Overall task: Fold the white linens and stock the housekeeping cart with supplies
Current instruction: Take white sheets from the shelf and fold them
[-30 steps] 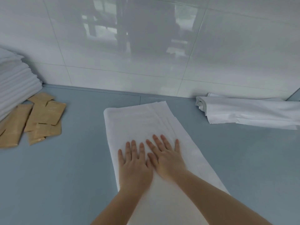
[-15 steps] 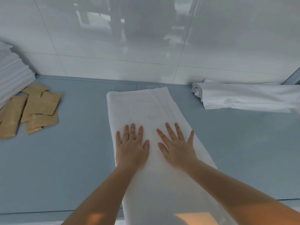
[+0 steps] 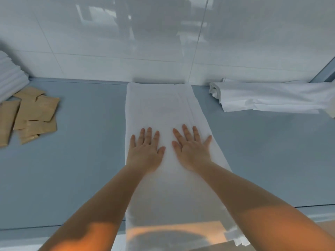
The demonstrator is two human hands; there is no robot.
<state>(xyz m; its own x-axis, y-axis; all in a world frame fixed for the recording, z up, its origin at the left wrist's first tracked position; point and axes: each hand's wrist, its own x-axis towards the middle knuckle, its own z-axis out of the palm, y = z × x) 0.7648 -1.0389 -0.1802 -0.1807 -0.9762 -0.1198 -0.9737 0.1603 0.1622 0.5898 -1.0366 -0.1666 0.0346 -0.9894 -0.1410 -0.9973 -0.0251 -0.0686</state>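
A long white towel (image 3: 161,107), folded into a narrow strip, lies lengthwise on the blue-grey table (image 3: 87,160) and hangs over the near edge. My left hand (image 3: 145,149) presses flat on its left half, fingers straight. My right hand (image 3: 193,147) presses flat on its right half, fingers spread. The two hands lie side by side with a small gap between them.
A loosely folded white linen (image 3: 268,96) lies at the back right against the tiled wall. Several tan paper packets (image 3: 34,115) are scattered at the left. A stack of folded white towels (image 3: 9,78) sits at the far left edge.
Both hands have slid apart from each other and away from me along the towel, from touching to a small gap. The view has pulled back, showing the table's near edge.
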